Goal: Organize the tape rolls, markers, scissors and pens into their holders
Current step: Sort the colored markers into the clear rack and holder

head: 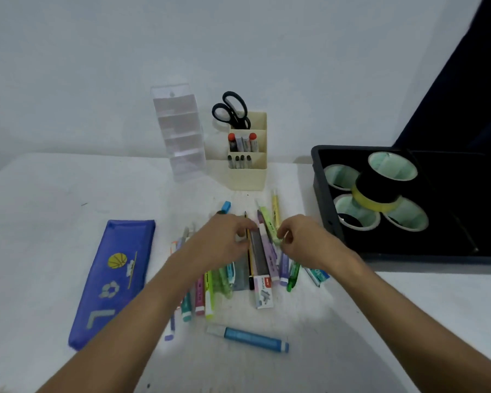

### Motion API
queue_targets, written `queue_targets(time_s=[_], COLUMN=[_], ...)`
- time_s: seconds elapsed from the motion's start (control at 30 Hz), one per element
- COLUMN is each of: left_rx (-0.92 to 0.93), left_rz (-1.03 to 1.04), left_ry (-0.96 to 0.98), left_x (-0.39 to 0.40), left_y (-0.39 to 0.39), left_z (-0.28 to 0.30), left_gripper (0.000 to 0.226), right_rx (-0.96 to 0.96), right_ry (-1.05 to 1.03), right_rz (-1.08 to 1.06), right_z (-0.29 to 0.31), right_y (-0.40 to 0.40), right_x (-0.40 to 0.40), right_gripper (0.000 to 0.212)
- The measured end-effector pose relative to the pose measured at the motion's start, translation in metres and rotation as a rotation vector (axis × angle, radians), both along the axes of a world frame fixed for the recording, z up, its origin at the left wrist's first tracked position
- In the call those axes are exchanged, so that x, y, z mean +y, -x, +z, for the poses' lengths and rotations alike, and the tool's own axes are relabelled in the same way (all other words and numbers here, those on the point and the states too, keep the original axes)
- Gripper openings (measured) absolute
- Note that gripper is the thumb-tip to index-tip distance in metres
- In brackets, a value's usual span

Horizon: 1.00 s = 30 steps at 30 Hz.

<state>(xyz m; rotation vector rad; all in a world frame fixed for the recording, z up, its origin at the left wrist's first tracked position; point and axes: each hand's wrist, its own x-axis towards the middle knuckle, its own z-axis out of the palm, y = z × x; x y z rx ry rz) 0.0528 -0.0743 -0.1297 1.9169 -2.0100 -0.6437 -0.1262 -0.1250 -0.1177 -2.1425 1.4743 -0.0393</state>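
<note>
My left hand (224,239) and right hand (298,236) are down on the pile of pens and markers (255,265) in the middle of the bench (40,194), fingers curled among them; motion blur hides whether either actually grips one. If I lift a bunch at once, I think loose ones could roll off or scatter toward the blue marker (247,337) lying nearer me. Far from the pile, the cream holder (248,177) already keeps the scissors (230,109) in its back slot and markers in the two front ones. The clear tiered holder (179,131) to its left looks empty. At right, the dark tray (318,171) holds the tape rolls (380,182), one stacked on top.
</note>
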Motion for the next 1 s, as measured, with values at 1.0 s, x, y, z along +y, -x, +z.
queue_targets(time_s=[1.0], left_rx=[-0.120], left_rz=[0.326], left_ry=[-0.228], left_x=[0.036], left_y=[-0.069], left_z=[-0.003], left_gripper=[0.047], right_rx=[-0.119], right_ry=[0.174], right_rz=[0.215], right_z=[-0.042], right_y=[-0.032], right_x=[0.038], right_gripper=[0.054])
